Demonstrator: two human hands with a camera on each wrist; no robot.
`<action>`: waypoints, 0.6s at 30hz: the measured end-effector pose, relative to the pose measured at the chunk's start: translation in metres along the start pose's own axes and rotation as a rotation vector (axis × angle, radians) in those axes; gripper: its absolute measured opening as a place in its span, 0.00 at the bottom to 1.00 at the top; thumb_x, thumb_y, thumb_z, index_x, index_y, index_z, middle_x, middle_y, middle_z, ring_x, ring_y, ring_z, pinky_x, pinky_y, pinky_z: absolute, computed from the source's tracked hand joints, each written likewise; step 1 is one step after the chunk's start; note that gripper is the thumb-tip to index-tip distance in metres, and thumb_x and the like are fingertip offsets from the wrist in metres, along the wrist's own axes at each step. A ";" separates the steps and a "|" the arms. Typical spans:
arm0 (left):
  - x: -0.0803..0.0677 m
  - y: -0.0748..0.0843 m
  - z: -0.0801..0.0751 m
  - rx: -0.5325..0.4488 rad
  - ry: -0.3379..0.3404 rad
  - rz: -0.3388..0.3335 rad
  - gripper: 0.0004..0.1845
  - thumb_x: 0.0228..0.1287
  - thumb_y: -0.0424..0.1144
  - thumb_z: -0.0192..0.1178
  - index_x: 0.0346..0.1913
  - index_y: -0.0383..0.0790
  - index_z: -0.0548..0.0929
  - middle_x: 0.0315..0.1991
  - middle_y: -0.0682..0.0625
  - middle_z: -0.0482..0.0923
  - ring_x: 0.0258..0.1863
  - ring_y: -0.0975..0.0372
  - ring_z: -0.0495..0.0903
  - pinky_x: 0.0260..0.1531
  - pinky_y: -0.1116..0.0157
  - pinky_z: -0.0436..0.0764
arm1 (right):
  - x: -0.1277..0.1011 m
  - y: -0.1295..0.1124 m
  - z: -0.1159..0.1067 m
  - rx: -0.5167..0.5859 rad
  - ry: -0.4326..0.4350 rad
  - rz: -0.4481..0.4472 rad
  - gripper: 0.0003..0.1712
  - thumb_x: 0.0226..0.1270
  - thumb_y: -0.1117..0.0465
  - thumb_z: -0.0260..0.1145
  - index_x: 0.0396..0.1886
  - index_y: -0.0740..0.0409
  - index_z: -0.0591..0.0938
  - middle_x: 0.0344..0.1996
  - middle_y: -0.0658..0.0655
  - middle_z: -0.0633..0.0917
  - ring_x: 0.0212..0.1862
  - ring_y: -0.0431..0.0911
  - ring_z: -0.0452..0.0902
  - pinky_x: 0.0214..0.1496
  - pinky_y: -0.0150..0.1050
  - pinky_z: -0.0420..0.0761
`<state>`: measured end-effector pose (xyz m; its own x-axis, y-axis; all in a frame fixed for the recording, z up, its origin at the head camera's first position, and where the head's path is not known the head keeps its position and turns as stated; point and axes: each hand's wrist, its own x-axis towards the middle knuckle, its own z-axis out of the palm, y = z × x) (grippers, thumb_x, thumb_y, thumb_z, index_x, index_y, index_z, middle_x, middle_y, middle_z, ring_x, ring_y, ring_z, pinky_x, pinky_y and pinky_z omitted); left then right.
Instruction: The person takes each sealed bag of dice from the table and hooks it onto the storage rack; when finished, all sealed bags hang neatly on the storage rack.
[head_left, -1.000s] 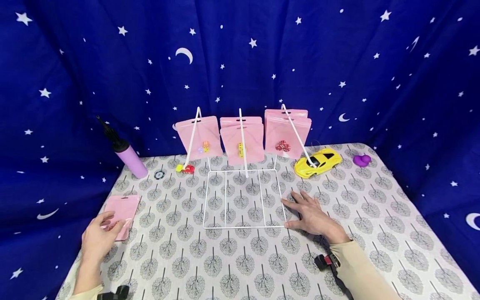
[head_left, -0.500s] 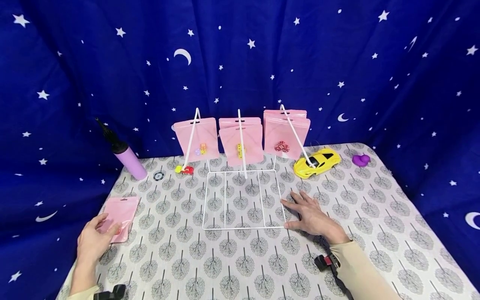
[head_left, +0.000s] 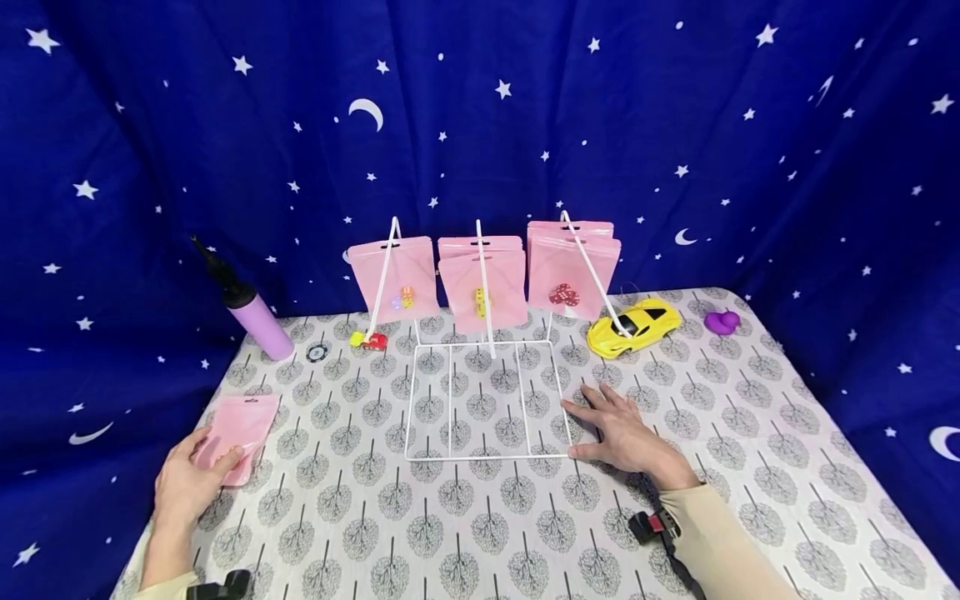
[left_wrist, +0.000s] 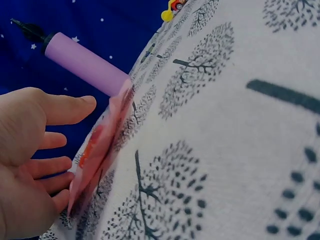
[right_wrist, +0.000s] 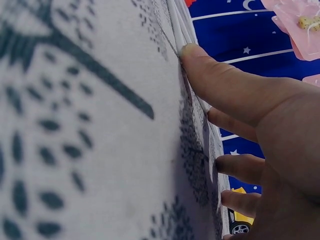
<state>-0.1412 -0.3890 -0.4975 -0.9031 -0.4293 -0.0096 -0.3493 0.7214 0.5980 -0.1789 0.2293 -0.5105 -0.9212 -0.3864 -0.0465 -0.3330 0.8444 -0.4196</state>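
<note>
At the table's left edge, my left hand (head_left: 186, 477) holds a pink zip pouch (head_left: 243, 421) by its left side, the thumb over its face. In the left wrist view the pouch (left_wrist: 102, 145) looks bowed near my fingertips, and something red shows through it. My right hand (head_left: 618, 429) has its fingers spread and its fingertips at the right side of a white wire rack's base (head_left: 487, 457). Similar pink pouches hang on the rack's three arms: a left pouch (head_left: 375, 267) with small coloured dice, middle pouches (head_left: 506, 292) with yellow dice, right pouches (head_left: 540, 267) with red dice.
A purple hand pump (head_left: 262, 327) lies at the back left, near a round chip (head_left: 317, 352). A red and yellow toy car (head_left: 375, 342) sits left of the rack. Right of it stand a yellow toy car (head_left: 637, 327) and a purple duck (head_left: 722, 322).
My left hand has shifted slightly left, and the pouch under it has tilted and bowed, with its red contents now covered in the head view. My right hand has stayed at the rack.
</note>
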 end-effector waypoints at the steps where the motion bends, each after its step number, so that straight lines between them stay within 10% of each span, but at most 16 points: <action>1: 0.000 -0.001 0.001 -0.004 0.006 0.001 0.40 0.61 0.48 0.65 0.71 0.35 0.64 0.67 0.27 0.62 0.66 0.32 0.60 0.63 0.38 0.62 | 0.000 0.000 0.000 0.000 -0.001 0.001 0.45 0.54 0.40 0.71 0.71 0.47 0.69 0.74 0.69 0.57 0.74 0.71 0.44 0.67 0.78 0.43; 18: 0.004 -0.010 0.007 -0.030 0.036 -0.045 0.43 0.57 0.51 0.69 0.70 0.33 0.65 0.66 0.26 0.64 0.65 0.35 0.64 0.63 0.41 0.64 | -0.001 -0.001 -0.001 -0.002 0.003 -0.008 0.45 0.54 0.42 0.72 0.71 0.47 0.69 0.74 0.70 0.57 0.74 0.71 0.45 0.66 0.78 0.43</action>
<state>-0.1432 -0.3942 -0.5090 -0.8769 -0.4805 -0.0079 -0.3808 0.6847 0.6215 -0.1780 0.2288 -0.5095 -0.9192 -0.3918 -0.0402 -0.3406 0.8419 -0.4186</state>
